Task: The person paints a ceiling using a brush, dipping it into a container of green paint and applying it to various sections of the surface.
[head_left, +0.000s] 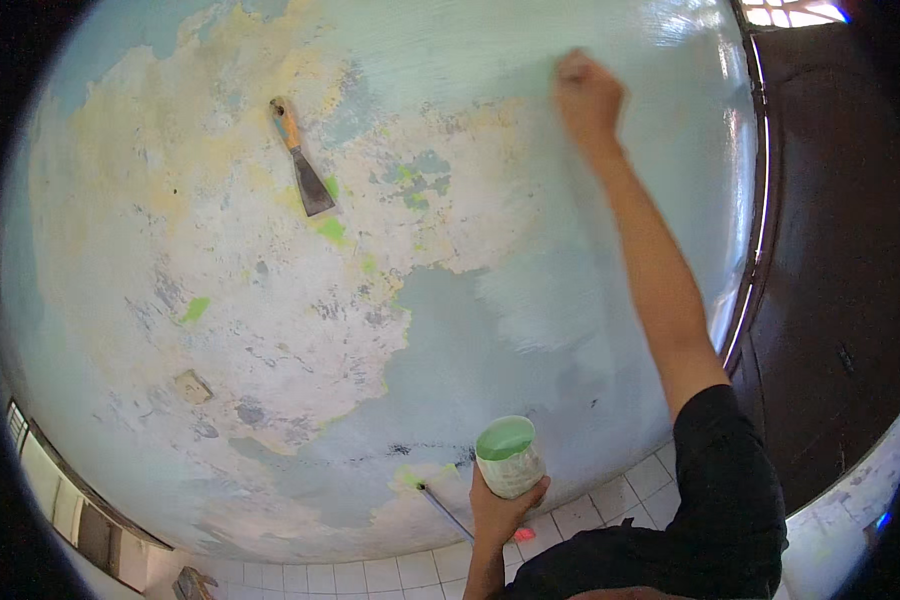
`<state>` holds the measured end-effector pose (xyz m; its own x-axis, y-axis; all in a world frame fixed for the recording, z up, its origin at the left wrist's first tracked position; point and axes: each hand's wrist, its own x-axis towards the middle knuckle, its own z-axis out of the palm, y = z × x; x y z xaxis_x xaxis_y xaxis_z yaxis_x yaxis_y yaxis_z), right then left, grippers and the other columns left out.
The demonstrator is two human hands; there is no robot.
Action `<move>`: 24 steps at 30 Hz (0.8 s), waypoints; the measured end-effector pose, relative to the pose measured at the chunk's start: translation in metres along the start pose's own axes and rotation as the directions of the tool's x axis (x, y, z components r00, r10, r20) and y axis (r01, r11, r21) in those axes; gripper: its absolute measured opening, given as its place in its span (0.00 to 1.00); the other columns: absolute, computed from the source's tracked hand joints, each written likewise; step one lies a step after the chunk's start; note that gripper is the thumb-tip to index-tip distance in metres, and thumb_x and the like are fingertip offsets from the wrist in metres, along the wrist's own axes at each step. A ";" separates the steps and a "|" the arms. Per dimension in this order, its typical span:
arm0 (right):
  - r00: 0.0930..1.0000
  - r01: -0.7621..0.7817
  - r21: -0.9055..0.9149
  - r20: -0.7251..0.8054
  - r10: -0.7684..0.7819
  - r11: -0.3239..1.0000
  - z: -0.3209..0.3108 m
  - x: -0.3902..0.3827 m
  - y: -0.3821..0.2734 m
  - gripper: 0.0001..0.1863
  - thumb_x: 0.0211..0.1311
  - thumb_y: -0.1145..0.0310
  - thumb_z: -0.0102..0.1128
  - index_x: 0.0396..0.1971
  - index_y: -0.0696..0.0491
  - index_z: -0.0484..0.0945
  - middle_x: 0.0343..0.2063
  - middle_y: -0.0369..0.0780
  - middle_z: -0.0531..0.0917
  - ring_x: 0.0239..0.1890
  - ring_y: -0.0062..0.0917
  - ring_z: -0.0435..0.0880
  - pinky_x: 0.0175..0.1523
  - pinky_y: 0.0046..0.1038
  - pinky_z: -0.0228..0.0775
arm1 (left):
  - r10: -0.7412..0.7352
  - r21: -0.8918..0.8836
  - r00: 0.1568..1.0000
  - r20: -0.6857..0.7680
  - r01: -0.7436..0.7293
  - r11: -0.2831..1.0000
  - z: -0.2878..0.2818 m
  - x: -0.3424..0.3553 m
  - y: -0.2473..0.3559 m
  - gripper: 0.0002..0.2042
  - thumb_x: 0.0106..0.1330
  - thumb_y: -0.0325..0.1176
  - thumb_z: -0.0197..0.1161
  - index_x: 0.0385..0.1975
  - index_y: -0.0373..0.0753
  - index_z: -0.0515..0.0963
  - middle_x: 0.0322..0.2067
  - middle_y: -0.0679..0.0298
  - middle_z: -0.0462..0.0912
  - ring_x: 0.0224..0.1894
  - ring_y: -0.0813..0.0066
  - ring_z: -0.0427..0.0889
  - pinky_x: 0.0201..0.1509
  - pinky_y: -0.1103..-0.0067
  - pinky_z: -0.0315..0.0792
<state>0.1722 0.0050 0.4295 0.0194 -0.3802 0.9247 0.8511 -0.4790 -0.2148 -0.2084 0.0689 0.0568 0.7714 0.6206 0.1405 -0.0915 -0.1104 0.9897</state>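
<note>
My left hand (500,508) is wrapped round a whitish cup (511,477) with smeared sides, holding light green paint (505,437). At the upper right my right hand (587,95) is raised against the wall (450,340), its fingers closed and slightly blurred. Whatever it grips, if anything, is hidden by the fingers. Around it the wall is pale green with streaky, shiny brush marks. To the left, the surface is patchy white, yellow and blue-grey with bright green spots. A putty knife (303,165) with a wooden handle is at the wall, blade pointing down.
A dark brown door (840,220) stands along the right side. A small switch or socket plate (192,386) sits low on the wall. White tiles (370,576) cover the floor. A thin bluish stick (445,512) leans near my left hand, beside a small red thing (524,535).
</note>
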 end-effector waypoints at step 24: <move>0.981 -0.193 0.161 0.015 0.193 0.968 -0.043 0.010 0.096 0.08 0.61 0.64 0.66 0.30 0.53 0.84 0.25 0.43 0.87 0.29 0.33 0.88 0.39 0.33 0.79 | 0.072 0.046 0.996 0.054 -0.074 0.996 0.022 -0.001 -0.016 0.40 0.46 0.38 0.85 0.59 0.35 0.70 0.51 0.55 0.83 0.53 0.65 0.83 0.56 0.69 0.78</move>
<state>0.2316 -0.0790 0.4048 0.1908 -0.4538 0.8704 0.9046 -0.2630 -0.3354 -0.1938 0.0529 0.0403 0.7959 0.5679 0.2096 -0.1195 -0.1919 0.9741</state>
